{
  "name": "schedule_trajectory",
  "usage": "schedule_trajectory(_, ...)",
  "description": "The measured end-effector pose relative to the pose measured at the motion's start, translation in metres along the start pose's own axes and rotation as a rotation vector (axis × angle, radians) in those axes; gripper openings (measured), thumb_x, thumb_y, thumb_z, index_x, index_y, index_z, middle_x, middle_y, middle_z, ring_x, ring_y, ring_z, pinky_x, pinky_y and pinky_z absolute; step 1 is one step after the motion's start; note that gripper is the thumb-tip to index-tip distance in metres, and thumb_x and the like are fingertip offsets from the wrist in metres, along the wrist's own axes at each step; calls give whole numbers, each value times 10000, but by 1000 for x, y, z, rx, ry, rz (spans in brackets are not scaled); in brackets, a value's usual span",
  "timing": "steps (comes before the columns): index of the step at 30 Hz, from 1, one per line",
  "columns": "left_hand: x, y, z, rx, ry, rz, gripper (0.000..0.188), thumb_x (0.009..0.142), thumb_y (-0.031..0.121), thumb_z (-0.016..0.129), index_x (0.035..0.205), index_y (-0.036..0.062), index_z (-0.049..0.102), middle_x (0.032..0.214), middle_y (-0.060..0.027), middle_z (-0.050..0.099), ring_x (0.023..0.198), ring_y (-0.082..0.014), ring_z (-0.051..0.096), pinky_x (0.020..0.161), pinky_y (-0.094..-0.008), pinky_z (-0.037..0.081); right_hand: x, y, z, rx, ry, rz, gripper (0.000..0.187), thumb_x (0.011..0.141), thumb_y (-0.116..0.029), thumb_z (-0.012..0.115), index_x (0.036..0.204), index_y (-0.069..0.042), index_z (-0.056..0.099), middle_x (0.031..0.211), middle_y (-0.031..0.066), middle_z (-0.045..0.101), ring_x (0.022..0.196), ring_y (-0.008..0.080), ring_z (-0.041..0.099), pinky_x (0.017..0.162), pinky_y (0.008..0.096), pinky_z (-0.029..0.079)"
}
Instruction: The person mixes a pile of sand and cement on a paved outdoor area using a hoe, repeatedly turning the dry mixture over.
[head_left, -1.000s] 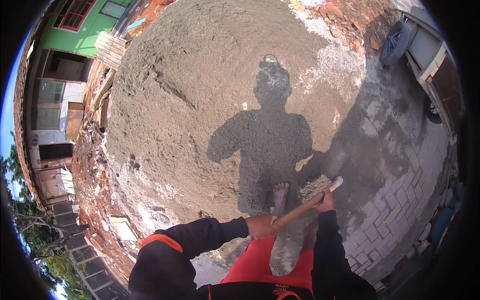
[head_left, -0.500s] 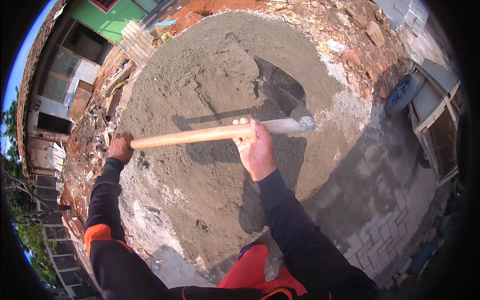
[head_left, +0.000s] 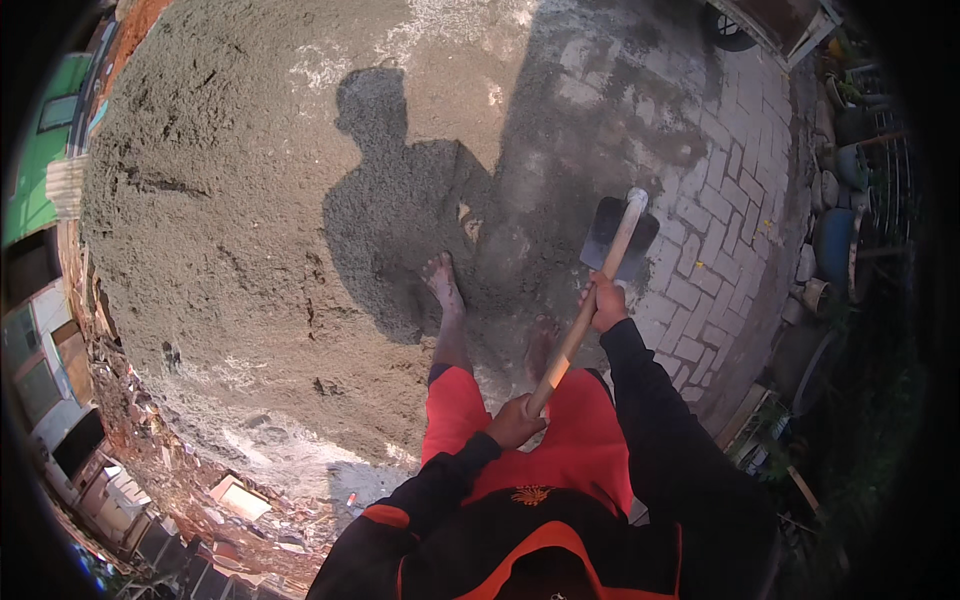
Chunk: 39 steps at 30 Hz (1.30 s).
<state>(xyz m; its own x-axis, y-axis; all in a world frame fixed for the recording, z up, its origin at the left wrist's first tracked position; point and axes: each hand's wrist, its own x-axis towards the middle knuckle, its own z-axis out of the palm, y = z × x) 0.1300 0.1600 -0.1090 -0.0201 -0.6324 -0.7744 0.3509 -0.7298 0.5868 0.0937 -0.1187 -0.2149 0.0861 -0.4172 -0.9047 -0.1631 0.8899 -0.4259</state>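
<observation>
I hold a hoe (head_left: pixel 573 347) slantwise in front of me, its wooden handle running up and to the right. My left hand (head_left: pixel 515 422) is closed round the handle's lower end, close to my red shorts. Farther up, near the dark blade (head_left: pixel 611 240), my right hand (head_left: pixel 606 304) wraps the handle. The blade lies over the edge of the paving, right of the grey wet sand-and-cement mix (head_left: pixel 220 240); whether it touches the ground I cannot tell. One bare foot (head_left: pixel 442 280) rests on the mix.
Herringbone paving (head_left: pixel 735 230) runs along the right side. A cart's wheel (head_left: pixel 728 27) shows at the far right edge. Pots and a blue container (head_left: pixel 833 243) line the right border. Rubble and a pale board (head_left: pixel 240 497) lie at the lower left.
The hoe has come out of the mix and swung to the right, over the paving's edge. My view has turned right. Both hands keep hold of the handle.
</observation>
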Motion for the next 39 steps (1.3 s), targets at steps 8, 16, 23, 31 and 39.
schedule_trajectory(8, 244, 16, 161, -374, -281, -225, 240, 763, 153, 700, 835, 14, 518, 614, -55, 516, 426, -156, 503, 352, -331, 404, 67, 4, -201, -2, 284, 20, 129, 869, -139, 613, 879, -53, 517, 659, 37, 478, 498, 182, 495, 462, 353, 450)
schedule_trajectory(16, 223, -29, 127, -231, -163, -238, 208, 773, 138, 662, 856, -6, 537, 626, -66, 523, 416, -168, 493, 339, -347, 370, 91, 91, -195, -29, 138, 198, 72, 831, -74, 599, 834, -47, 533, 625, 40, 477, 489, 195, 506, 447, 370, 445)
schedule_trajectory(23, 117, -37, 29, -321, 13, -297, 198, 777, 121, 629, 903, 18, 517, 643, -42, 524, 451, -132, 520, 377, -298, 419, 48, 149, -67, -69, -8, 196, 113, 800, -73, 628, 792, -33, 523, 615, 48, 489, 485, 192, 519, 438, 380, 456)
schedule_trajectory(31, 12, -49, -156, -140, 225, -292, 201, 780, 141, 644, 889, 13, 534, 664, -51, 543, 478, -125, 533, 397, -298, 450, -8, 222, 146, -26, -224, 338, 138, 790, -67, 621, 756, -64, 488, 616, 40, 457, 488, 200, 504, 458, 398, 452)
schedule_trajectory(39, -134, 0, -304, -4, 207, -170, 236, 833, 152, 650, 934, -11, 512, 696, -40, 538, 509, -117, 531, 437, -273, 446, -96, 252, 302, 253, -474, 446, 155, 809, -72, 633, 805, -84, 479, 668, 44, 460, 573, 199, 491, 562, 390, 451)
